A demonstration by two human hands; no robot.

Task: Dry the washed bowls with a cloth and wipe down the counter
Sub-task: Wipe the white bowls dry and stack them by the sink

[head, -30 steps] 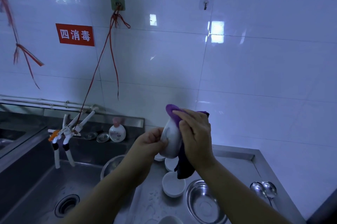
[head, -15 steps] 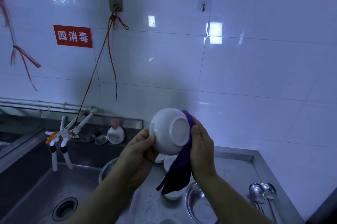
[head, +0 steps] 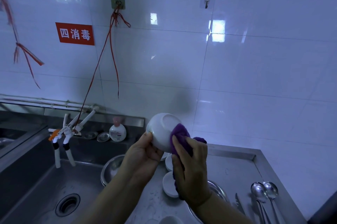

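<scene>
Gripping bowl [head: 162,130] rim, left hand [head: 145,152] — right hand [head: 189,163] clutches soft cloth [head: 179,133] — slick, breakable, hold by rim.

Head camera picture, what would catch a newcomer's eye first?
Probably the white bowl, held up bottom-out at centre by the left hand while the right hand presses a purple cloth against it. Next, the red sign on the white tiled wall, upper left, and two shiny ladles on the steel counter, lower right.

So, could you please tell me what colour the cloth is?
Purple cloth, clearest in the head view.
</scene>
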